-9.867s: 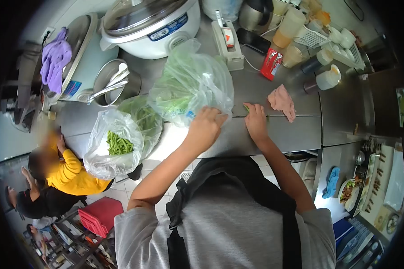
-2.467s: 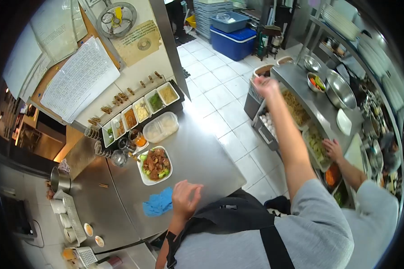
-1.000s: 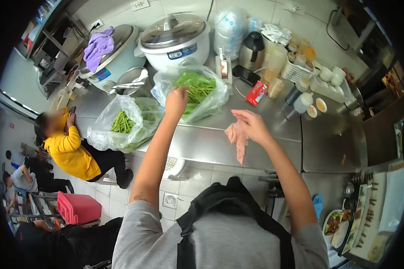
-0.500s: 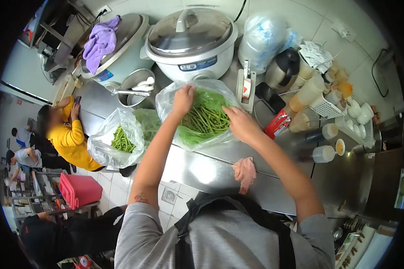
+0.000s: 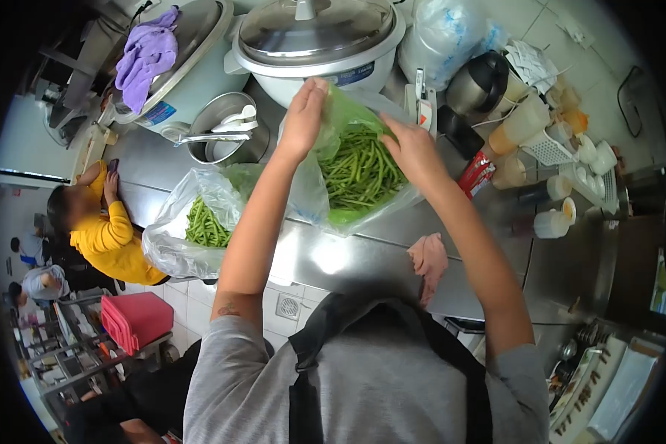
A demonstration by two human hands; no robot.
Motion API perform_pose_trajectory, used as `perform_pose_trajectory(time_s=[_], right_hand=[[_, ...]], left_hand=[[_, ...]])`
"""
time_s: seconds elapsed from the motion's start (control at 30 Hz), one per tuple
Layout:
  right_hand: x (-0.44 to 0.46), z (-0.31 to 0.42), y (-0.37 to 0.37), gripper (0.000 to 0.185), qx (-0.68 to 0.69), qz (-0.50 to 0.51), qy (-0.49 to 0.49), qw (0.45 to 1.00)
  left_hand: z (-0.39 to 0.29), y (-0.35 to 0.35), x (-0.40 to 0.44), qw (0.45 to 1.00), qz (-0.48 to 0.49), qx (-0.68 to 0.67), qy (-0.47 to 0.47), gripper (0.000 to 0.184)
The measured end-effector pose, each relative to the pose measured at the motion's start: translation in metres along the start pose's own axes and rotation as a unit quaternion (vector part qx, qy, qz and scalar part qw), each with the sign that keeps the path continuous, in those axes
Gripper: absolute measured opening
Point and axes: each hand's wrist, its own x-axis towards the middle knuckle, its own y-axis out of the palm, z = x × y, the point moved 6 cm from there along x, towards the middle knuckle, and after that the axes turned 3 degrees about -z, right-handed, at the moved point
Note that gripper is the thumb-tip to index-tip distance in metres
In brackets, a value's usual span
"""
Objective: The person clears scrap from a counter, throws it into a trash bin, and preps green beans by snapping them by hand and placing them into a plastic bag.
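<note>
A clear plastic bag with a green inner bag (image 5: 335, 115) lies open on the steel counter, full of cut green beans (image 5: 359, 170). My left hand (image 5: 304, 115) is closed on the upper left edge of the green bag and lifts it. At the bag's right side is my right hand (image 5: 416, 152), its fingers at the green rim; their tips are partly hidden. Left of this bag, beyond my left forearm, a second clear bag (image 5: 172, 233) holds more cut green beans (image 5: 206, 223). A pink cloth (image 5: 428, 260) lies near the counter's front edge.
Behind the bag stands a large rice cooker (image 5: 314, 44). A metal pot (image 5: 233, 111) with utensils is at its left. Sauce bottles (image 5: 522, 126) and a red packet (image 5: 476, 175) are on the right. A person in yellow (image 5: 115, 237) leans at the counter's left end.
Since half a second ago, my left hand has raised the green bag's edge higher and my right hand has moved up along the right rim. The view has shifted slightly.
</note>
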Motion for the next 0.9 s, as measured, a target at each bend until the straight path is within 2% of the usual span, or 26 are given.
perform_pose_trajectory(time_s=[0.03,0.1,0.13,0.2,0.23,0.27,0.3,0.33,0.43,0.5,0.53,0.63,0.73,0.8,0.83,0.9], right_hand=[[-0.010,0.002,0.000,0.049,-0.014,0.039,0.070,0.997],[-0.033,0.016,-0.009,0.056,-0.058,-0.054,-0.023,0.997],[-0.049,0.021,-0.012,0.060,-0.081,-0.098,-0.067,0.990],[-0.076,0.017,-0.018,0.064,-0.142,-0.166,0.017,0.976],[-0.086,0.011,-0.020,0.066,-0.172,-0.199,0.058,0.963],[-0.101,-0.019,0.000,0.064,-0.009,-0.190,0.164,0.968],[-0.122,-0.052,0.034,0.062,0.156,-0.175,0.263,0.936],[-0.140,-0.069,0.060,0.060,0.316,-0.154,0.353,0.867],[-0.136,-0.040,0.051,0.052,0.517,-0.208,0.449,0.699],[-0.126,-0.020,0.027,0.050,0.551,-0.246,0.414,0.682],[-0.123,-0.012,0.016,0.049,0.567,-0.265,0.395,0.672],[-0.128,0.007,0.002,0.049,0.569,-0.240,0.421,0.665],[-0.144,0.012,0.004,0.049,0.629,-0.248,0.412,0.610],[-0.155,0.017,-0.003,0.051,0.631,-0.256,0.420,0.600],[-0.160,0.016,-0.007,0.052,0.631,-0.263,0.425,0.593],[-0.173,0.001,-0.008,0.052,0.572,-0.218,0.441,0.657]], left_hand=[[0.017,-0.005,-0.002,1.000,0.015,0.015,-0.013,0.029],[0.041,-0.010,0.000,0.997,0.047,0.043,-0.034,0.028],[0.041,-0.012,-0.004,0.997,0.042,0.010,-0.058,0.028],[0.041,-0.018,-0.014,0.993,0.030,-0.056,-0.104,0.028],[0.039,-0.021,-0.011,0.991,0.054,-0.079,-0.095,0.029],[0.039,-0.022,-0.006,0.990,0.056,-0.084,-0.099,0.029],[0.036,-0.023,0.000,0.989,0.058,-0.089,-0.104,0.029],[0.032,-0.023,0.002,0.988,0.059,-0.092,-0.111,0.029],[0.006,-0.019,0.011,0.987,0.064,-0.113,-0.094,0.029],[-0.019,-0.012,0.010,0.982,0.079,-0.150,-0.087,0.029],[-0.031,-0.009,0.010,0.980,0.050,-0.165,-0.100,0.028],[-0.044,-0.004,0.012,0.982,0.067,-0.152,-0.087,0.031],[-0.046,0.002,0.009,0.987,0.053,-0.137,-0.069,0.032],[-0.048,0.014,-0.002,0.987,0.057,-0.136,-0.055,0.031],[-0.048,0.018,-0.005,0.989,0.016,-0.131,-0.061,0.028],[-0.066,0.028,-0.009,0.984,0.061,-0.163,-0.027,0.027]])
